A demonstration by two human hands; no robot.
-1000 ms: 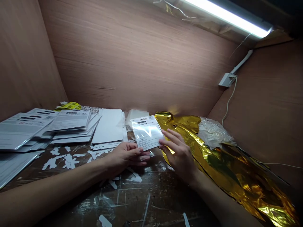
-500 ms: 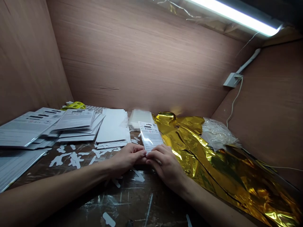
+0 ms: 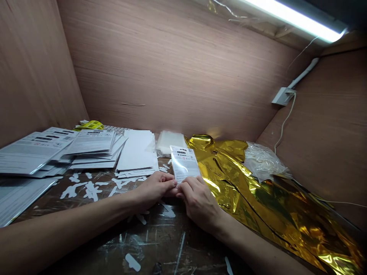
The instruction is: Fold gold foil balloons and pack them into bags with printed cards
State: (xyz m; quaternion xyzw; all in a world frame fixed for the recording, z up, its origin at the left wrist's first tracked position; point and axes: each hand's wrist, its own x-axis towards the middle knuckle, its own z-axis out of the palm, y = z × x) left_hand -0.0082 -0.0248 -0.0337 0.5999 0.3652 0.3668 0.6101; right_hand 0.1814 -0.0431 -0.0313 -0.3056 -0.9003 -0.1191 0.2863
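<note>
A glossy printed card package (image 3: 185,163), with a hang slot at its far end, tilts up away from me between my hands. My left hand (image 3: 159,187) pinches its near left corner with thumb and fingers. Along the near edge, my right hand (image 3: 197,198) has its fingers curled and pressed onto the package; what lies under the fingertips is hidden. Behind the package is a stack of clear plastic sleeves (image 3: 170,142). White cards (image 3: 136,151) are piled to the left of my hands.
Stacks of printed card packages (image 3: 31,152) fill the left side. Small white paper cut-outs (image 3: 91,191) lie scattered over the dark tabletop (image 3: 114,244). Gold foil (image 3: 243,191) spreads over the right, with a clear plastic bag (image 3: 263,160) behind it. A wooden panel (image 3: 160,76) closes the back.
The package has shifted slightly to the right, and my right hand's fingers press further over its near edge. My left hand keeps its pinch. The view has tilted a little.
</note>
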